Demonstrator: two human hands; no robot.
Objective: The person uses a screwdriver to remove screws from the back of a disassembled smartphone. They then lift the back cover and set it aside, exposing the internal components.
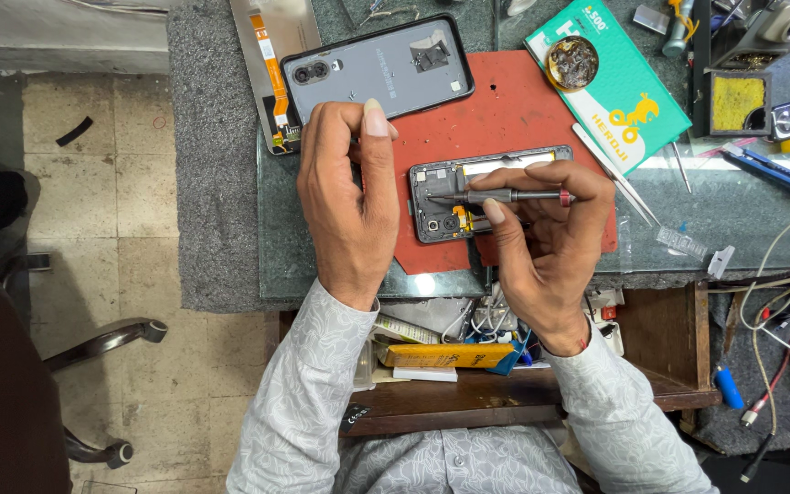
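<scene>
An opened smartphone (454, 183) with bare circuitry lies on a red work mat (496, 114). My right hand (550, 247) grips a slim grey screwdriver with a red end (514, 196), its tip resting on the phone's board near the camera end. My left hand (345, 197) hovers just left of the phone, fingers curled with thumb and fingertips pinched together; whether they hold anything small is hidden. The phone's grey back cover (377, 69) rests above on the mat's upper edge.
A detached display panel with orange flex cable (272, 64) lies at upper left. A green box with a round tin (610, 82), tweezers (614, 174), a yellow sponge holder (738, 101) and blue-handled pliers (774, 169) sit right. An open drawer of clutter (450, 352) is below; a chair (11, 384) stands left.
</scene>
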